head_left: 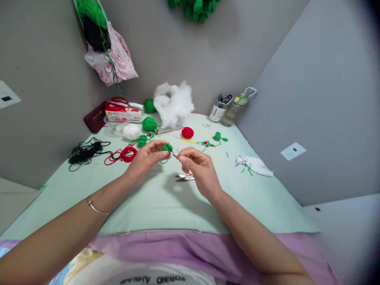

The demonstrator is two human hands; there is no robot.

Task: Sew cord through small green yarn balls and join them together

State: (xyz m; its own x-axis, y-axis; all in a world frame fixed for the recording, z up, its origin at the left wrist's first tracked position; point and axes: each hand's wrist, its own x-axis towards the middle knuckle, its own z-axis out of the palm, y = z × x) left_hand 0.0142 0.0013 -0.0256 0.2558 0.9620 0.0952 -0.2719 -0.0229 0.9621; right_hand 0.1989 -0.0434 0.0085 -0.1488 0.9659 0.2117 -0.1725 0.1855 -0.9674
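My left hand [148, 158] is closed round a small green crocheted piece [167, 148] with black yarn on it. Just to its right, my right hand [194, 162] pinches a thin needle [178, 151]. A short length of black yarn [173, 153] runs from the green piece to the fingers of my right hand. Beneath my right hand lie thread snips [184, 177], their blades pointing left and the rest covered by the hand. A red yarn ball [187, 132] and a yellow-handled crochet hook [188, 140] lie just beyond my hands.
Black yarn [84, 152] and red yarn [121, 154] lie loose at left. Further back are green yarn balls [149, 124], a white ball [131, 131], white stuffing [173, 103] and red-handled scissors [118, 103] on a box. A bottle [236, 109] and pen cup [219, 109] stand back right.
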